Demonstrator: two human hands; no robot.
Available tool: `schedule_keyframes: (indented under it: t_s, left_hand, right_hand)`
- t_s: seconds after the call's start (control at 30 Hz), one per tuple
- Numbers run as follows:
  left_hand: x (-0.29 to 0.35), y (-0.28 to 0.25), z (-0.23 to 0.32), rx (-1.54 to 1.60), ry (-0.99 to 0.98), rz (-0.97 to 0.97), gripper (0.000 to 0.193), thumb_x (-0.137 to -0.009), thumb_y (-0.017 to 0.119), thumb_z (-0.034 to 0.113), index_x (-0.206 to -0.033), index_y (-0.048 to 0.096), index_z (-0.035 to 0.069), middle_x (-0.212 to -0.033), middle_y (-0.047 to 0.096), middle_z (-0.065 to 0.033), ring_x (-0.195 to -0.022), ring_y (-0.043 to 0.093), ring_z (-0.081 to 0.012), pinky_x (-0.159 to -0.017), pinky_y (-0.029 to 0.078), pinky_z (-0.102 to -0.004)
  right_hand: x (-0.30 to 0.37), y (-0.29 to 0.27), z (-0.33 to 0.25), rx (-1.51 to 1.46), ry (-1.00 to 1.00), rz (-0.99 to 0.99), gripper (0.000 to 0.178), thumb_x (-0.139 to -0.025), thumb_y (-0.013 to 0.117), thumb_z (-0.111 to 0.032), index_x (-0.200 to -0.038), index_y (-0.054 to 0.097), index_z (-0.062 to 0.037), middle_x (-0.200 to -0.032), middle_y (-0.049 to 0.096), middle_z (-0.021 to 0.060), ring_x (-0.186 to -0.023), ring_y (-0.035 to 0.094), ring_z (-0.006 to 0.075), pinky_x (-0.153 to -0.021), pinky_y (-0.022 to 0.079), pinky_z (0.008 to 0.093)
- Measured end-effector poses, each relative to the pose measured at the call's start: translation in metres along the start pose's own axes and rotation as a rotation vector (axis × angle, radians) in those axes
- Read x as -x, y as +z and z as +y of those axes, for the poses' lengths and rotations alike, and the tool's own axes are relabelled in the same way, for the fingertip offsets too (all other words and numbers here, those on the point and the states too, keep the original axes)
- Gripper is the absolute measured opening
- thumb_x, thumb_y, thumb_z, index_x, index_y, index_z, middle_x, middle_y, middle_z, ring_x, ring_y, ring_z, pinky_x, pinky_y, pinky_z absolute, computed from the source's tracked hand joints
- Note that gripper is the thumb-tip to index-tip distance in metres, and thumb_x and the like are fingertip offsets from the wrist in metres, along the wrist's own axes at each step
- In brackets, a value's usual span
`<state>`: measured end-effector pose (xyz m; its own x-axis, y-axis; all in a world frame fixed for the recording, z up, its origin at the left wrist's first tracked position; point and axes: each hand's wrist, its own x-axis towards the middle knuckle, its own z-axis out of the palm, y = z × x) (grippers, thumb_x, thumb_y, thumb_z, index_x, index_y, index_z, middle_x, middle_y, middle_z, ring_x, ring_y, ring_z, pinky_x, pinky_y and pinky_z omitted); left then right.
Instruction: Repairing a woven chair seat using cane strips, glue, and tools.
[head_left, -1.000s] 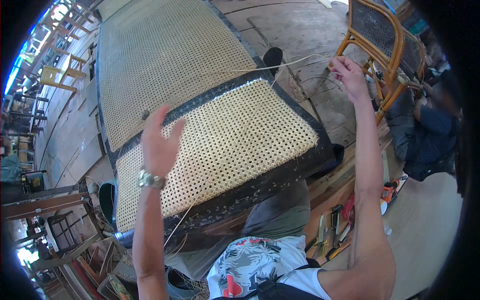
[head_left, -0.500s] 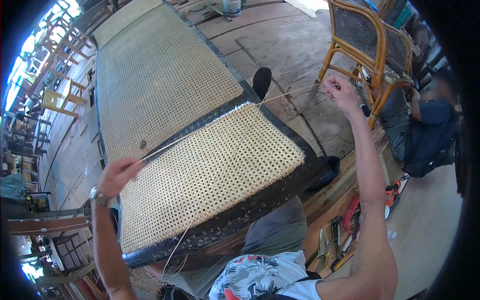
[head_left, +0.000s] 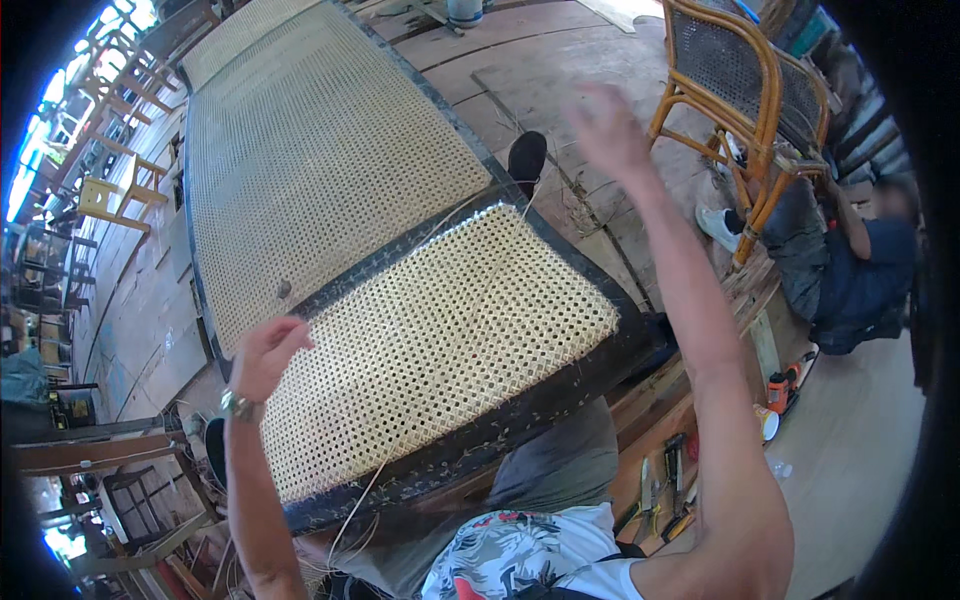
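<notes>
A long panel with a dark frame holds woven cane (head_left: 430,350) in a smaller near section and a longer far section (head_left: 320,160). Over the near section's left edge hovers my left hand (head_left: 268,358), a watch on its wrist. Its fingers are apart and no strand shows in them. My right hand (head_left: 612,135) is raised beyond the panel's right side, smeared by motion, so its fingers and anything in them cannot be made out. A loose cane strand (head_left: 357,505) hangs from the near edge beside my lap. Another thin strand shows faintly near the dark crossbar.
At the right stands a rattan chair (head_left: 735,110) with a person (head_left: 855,250) seated behind it. Hand tools (head_left: 665,480) lie on the board by my right arm, with an orange tool (head_left: 780,388) farther right. A yellow wooden chair (head_left: 125,190) stands at the far left.
The strand stretched between my hands is no longer taut along the crossbar. My right hand has swung up and left; my left hand has moved slightly right and its fingers have parted.
</notes>
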<state>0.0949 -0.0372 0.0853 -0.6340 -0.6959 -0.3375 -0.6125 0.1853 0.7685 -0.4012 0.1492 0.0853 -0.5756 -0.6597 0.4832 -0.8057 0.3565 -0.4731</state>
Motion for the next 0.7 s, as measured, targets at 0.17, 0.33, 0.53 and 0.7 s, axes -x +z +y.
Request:
schedule_keyframes:
  t_s: [0.17, 0.33, 0.53, 0.7]
  left_hand:
    - [-0.024, 0.067, 0.039, 0.111, 0.172, -0.062, 0.023, -0.095, 0.067, 0.017, -0.107, 0.069, -0.002, -0.089, 0.074, -0.0065, -0.082, 0.067, -0.0089, -0.074, 0.052, -0.0243]
    - [-0.036, 0.054, -0.002, 0.2, 0.148, -0.017, 0.024, -0.095, 0.067, 0.02, -0.107, 0.07, -0.001, -0.089, 0.074, -0.0061, -0.081, 0.067, -0.0083, -0.071, 0.051, -0.0224]
    - [-0.038, 0.018, -0.08, 0.186, 0.067, 0.062, 0.03, -0.094, 0.069, 0.028, -0.107, 0.071, 0.0, -0.081, 0.072, -0.0022, -0.07, 0.061, -0.0046, -0.062, 0.045, -0.0206]
    - [-0.038, 0.016, -0.086, 0.11, -0.048, 0.073, 0.029, -0.093, 0.07, 0.028, -0.105, 0.071, 0.001, -0.078, 0.069, -0.0004, -0.069, 0.06, -0.0048, -0.061, 0.044, -0.0202]
  right_hand:
    - [0.069, 0.043, -0.121, -0.549, -0.339, -0.68, 0.046, -0.095, 0.064, -0.034, -0.132, 0.057, -0.0064, -0.124, 0.063, 0.0153, -0.104, 0.065, 0.0249, -0.091, 0.051, 0.0359]
    - [0.052, 0.039, -0.066, -0.495, -0.093, -0.904, 0.025, -0.091, 0.069, -0.026, -0.101, 0.071, -0.0029, -0.083, 0.069, 0.0056, -0.078, 0.062, 0.0121, -0.073, 0.049, 0.0301]
    - [0.037, 0.008, 0.088, -0.264, 0.093, -0.658, 0.022, -0.088, 0.071, -0.024, -0.089, 0.07, -0.0015, -0.074, 0.064, 0.0027, -0.07, 0.057, 0.0101, -0.066, 0.047, 0.0286]
    - [0.038, -0.01, 0.115, -0.068, 0.176, -0.658, 0.022, -0.087, 0.073, -0.024, -0.087, 0.069, -0.0025, -0.072, 0.063, 0.0032, -0.069, 0.056, 0.0114, -0.064, 0.046, 0.0304]
